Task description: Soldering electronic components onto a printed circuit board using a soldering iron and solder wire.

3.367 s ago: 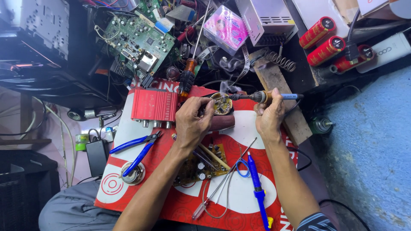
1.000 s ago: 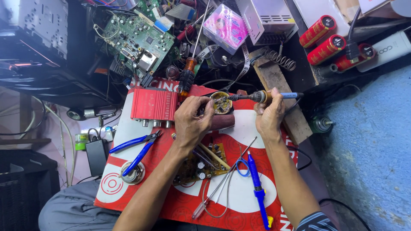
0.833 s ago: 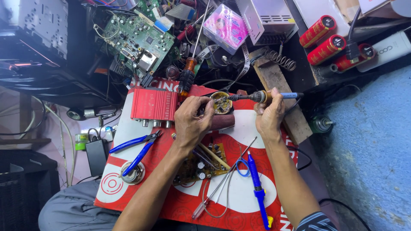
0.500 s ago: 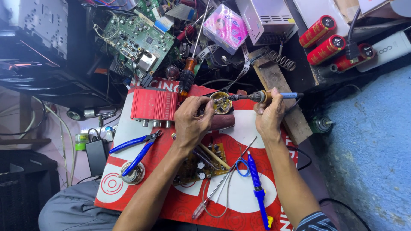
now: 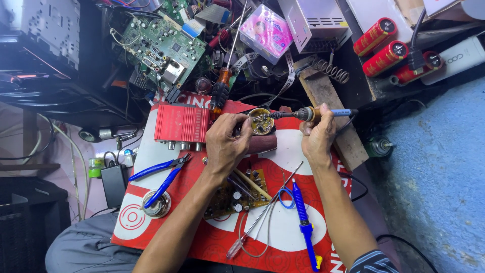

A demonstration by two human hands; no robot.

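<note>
left hand point(image 5: 226, 143) fingers curled, gripping | right hand point(image 5: 318, 135) fisted, gripping

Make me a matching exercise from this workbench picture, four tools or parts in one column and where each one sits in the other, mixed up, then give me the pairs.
Things:
1. soldering iron
2. blue pliers
3. red cylinders
4. green circuit board

Places:
A. top right, beside a white box
B. in the right hand, tip at the small round part that the left hand holds
C. top left, among loose wires
D. on the red mat, left of the left forearm

Pairs: 1-B, 2-D, 3-A, 4-C
</note>
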